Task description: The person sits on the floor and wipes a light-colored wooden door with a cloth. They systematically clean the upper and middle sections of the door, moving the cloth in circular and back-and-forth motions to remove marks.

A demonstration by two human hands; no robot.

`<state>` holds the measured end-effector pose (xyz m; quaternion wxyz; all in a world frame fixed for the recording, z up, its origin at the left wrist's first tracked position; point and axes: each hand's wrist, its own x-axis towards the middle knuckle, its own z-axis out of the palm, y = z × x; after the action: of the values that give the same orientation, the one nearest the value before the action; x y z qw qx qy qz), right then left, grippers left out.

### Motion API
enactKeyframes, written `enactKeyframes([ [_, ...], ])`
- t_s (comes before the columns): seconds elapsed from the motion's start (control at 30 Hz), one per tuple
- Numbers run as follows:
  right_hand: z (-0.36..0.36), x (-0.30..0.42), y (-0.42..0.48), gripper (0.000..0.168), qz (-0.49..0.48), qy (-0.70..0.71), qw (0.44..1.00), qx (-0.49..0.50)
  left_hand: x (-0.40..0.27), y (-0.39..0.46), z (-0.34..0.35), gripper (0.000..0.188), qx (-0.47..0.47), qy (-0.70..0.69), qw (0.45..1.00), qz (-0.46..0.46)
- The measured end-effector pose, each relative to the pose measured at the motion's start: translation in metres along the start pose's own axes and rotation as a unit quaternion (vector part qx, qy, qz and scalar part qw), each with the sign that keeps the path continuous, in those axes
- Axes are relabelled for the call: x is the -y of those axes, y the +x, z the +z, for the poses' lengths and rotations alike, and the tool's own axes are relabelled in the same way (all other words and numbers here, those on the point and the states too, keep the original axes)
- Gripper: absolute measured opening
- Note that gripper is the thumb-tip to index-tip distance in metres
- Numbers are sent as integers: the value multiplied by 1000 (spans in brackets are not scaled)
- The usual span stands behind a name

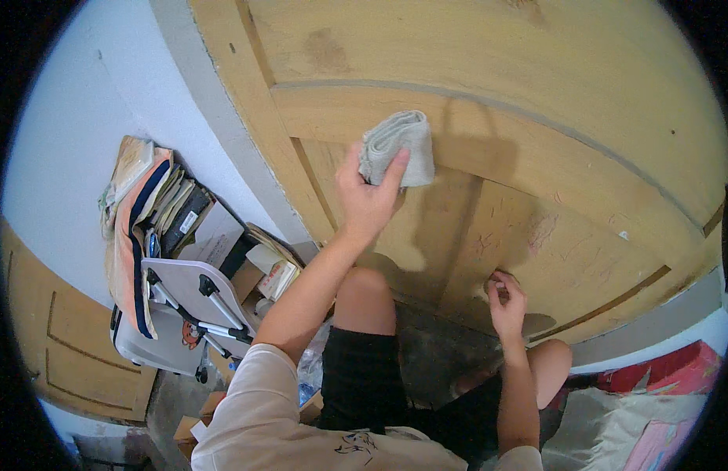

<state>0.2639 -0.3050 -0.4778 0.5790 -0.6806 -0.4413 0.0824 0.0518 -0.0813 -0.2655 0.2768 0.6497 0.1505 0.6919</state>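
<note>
My left hand (369, 197) grips a folded grey cloth (402, 147), its thumb across the near face. The cloth is up in front of a yellowish wooden panelled door (352, 112); whether it touches the wood I cannot tell. Lower and to the right, my right hand (506, 297) is near the lower door panel with its fingers curled and thumb close to them. Whether it holds anything small cannot be made out. Reddish scribbles and dark smudges mark the panels.
At the left, a folded table (193, 288) with metal legs leans by a white suitcase (158, 332) and stacked books and folders (184, 218). Cardboard boxes (190, 427) stand below. A red item (664, 371) and pale sheeting (599, 421) lie at the lower right.
</note>
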Motion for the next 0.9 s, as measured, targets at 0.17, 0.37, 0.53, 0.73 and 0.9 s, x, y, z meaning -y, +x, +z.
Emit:
enactKeyframes([
  [0.17,1,5,2,19,14,-11,1000,-11,1,5,-9,28,5,-4,1000,2],
  [0.37,0,-7,2,16,7,-5,1000,-10,18,15,-47,28,-6,37,998,-59],
  [0.53,2,-5,0,16,6,-10,1000,-16,29,28,-79,27,-9,88,994,-58],
  [0.73,-3,-3,2,18,0,-12,1000,3,33,42,-97,27,-30,149,988,29],
  [0.9,-1,-1,2,17,-18,-21,1000,-2,34,44,-98,25,-57,127,990,25],
])
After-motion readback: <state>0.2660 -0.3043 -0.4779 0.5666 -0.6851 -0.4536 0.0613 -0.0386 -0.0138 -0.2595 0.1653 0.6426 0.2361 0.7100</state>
